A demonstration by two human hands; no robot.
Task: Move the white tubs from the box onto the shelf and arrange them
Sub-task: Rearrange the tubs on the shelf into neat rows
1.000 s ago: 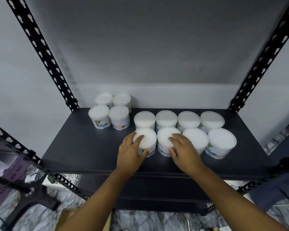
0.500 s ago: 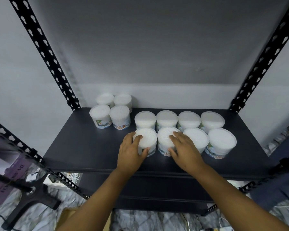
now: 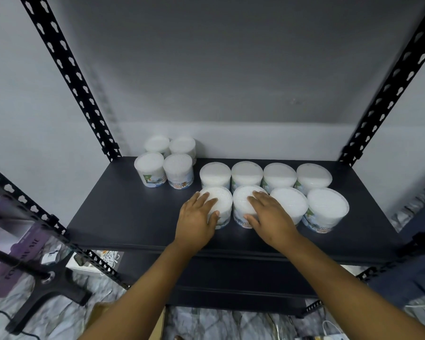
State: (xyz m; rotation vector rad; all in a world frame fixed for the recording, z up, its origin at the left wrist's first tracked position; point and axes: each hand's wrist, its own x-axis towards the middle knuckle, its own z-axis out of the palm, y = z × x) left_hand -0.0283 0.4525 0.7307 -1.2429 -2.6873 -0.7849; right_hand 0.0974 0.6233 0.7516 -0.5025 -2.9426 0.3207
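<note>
Several white tubs stand on the dark shelf. A stacked cluster of tubs sits at the back left, and two rows fill the middle and right. My left hand grips the leftmost front-row tub, fingers over its lid and thumb on its side. My right hand grips the neighbouring front tub the same way. Two more front tubs stand to the right. A corner of the cardboard box shows between my forearms, mostly hidden.
Black perforated uprights frame the shelf on both sides. A lower shelf sits beneath. On the marble floor at left stand a black stand base and purple packaging. The shelf's left part holds nothing.
Both hands stay on the two front tubs. The right hand's fingers have slid slightly further over its lid. The view has shifted a little.
</note>
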